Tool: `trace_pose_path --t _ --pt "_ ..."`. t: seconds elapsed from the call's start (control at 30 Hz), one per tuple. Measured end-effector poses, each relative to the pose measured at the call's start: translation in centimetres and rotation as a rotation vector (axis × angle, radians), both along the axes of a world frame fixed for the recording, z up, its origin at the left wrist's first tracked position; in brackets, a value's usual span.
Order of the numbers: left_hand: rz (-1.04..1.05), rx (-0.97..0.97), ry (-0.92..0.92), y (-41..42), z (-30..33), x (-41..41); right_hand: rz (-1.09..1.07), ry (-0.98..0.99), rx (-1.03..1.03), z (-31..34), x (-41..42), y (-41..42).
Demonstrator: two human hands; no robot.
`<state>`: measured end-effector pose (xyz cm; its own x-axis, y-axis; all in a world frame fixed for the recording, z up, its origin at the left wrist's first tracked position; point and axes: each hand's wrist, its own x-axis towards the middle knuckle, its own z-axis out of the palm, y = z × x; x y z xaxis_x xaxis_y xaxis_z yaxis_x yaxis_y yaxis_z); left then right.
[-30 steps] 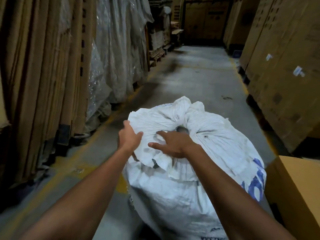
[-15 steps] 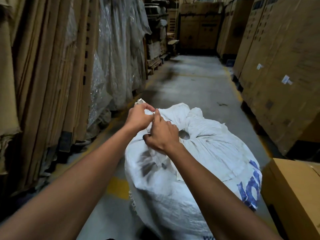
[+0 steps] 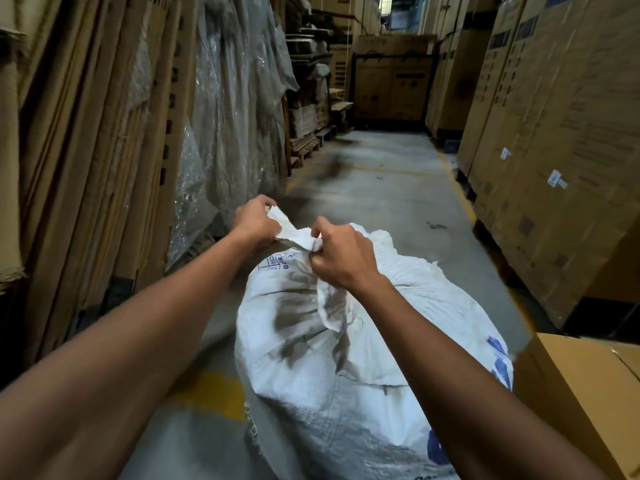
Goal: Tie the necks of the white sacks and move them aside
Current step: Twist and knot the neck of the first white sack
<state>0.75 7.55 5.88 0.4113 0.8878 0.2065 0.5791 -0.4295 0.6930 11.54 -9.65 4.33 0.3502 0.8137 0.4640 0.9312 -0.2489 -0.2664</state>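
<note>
One white sack (image 3: 346, 358), lower centre of frame, stands full on the floor (image 3: 391, 188). The woven cloth looks soft and pliant, the load probably heavy; hold it by the gathered neck. Left hand (image 3: 254, 223) and right hand (image 3: 341, 252) each pinch the neck flap (image 3: 294, 233), stretched between them.

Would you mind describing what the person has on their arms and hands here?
Nothing is worn that shows. The left hand and right hand are bare, with no gloves, rings or wristbands visible. Both forearms are uncovered right up to the bottom edge of the picture, so no sleeve or watch comes into view.
</note>
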Motion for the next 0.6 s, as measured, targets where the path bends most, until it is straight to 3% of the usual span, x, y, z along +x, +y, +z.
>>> trace_pose_path --t 0.27,0.6 --pt "-0.370 0.446 0.218 -1.1 9.5 1.8 0.036 -0.169 -0.211 7.3 6.0 2.9" --pt "-0.639 0.495 0.349 -1.5 19.5 3.1 0.129 -0.173 -0.210 15.8 10.6 2.4"
